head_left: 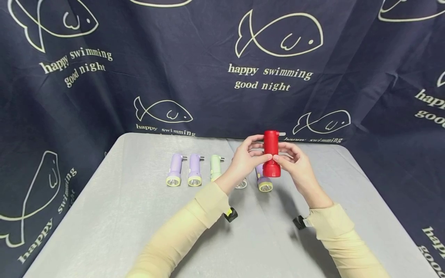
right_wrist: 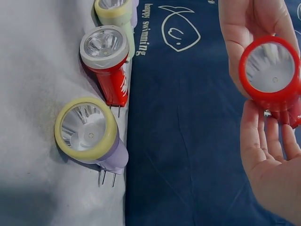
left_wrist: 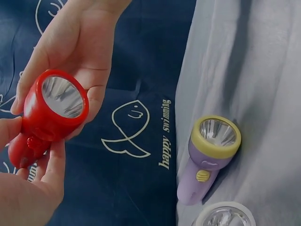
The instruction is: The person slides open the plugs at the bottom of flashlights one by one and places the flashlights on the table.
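Note:
Both hands hold a red flashlight (head_left: 271, 148) above the far part of the table, its head down and its plug prongs pointing right at the top. My left hand (head_left: 243, 158) grips it from the left and my right hand (head_left: 297, 160) from the right, thumbs on the near side. Its round lens (left_wrist: 64, 96) and a red switch (left_wrist: 34, 142) show in the left wrist view. Partly behind it lies a purple flashlight with a yellow rim (head_left: 265, 186). Left of that, a red flashlight with a white rim (right_wrist: 112, 84) is mostly hidden by my left hand in the head view.
Two purple flashlights, the outer (head_left: 176, 164) and the inner (head_left: 195, 164), lie left in the row beside a green flashlight (head_left: 215, 164). Prongs stick out of their tails. The grey table (head_left: 139, 224) ends at a dark blue fish-print curtain (head_left: 208, 77).

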`<move>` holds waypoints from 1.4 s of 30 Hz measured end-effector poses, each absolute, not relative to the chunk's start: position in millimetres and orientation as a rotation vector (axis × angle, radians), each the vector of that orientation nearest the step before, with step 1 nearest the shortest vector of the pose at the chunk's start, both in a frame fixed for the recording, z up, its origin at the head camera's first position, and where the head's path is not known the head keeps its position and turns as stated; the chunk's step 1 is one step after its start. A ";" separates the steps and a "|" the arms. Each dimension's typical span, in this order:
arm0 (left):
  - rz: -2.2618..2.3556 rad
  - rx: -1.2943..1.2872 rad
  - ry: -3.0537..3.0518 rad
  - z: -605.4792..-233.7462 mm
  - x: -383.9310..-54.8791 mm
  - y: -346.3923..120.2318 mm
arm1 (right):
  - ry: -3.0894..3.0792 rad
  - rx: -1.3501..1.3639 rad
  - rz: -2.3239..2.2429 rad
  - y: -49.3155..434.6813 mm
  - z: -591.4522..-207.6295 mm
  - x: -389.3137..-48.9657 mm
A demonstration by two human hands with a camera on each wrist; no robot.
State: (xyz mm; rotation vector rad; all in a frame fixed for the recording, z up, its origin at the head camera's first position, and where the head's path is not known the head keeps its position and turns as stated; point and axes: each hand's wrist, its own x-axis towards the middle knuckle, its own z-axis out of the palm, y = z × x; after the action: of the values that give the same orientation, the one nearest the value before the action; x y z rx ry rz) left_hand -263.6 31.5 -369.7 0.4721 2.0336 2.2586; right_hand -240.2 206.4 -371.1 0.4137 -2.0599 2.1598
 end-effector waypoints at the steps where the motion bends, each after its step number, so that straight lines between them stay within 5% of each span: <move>1: 2.256 0.459 2.036 -369.1 -264.0 32.2 | -2.063 0.402 2.155 206.6 -371.6 -240.6; 42: 2.181 0.389 2.172 -395.8 -250.9 100.8 | -1.913 -0.010 2.335 257.2 -385.9 -249.4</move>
State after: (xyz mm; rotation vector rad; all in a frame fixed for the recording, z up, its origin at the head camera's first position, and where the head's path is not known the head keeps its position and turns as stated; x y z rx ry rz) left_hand -250.9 100.8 -395.8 0.3888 2.1723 2.1811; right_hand -249.4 257.2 -385.9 -0.0098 -1.9130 2.3353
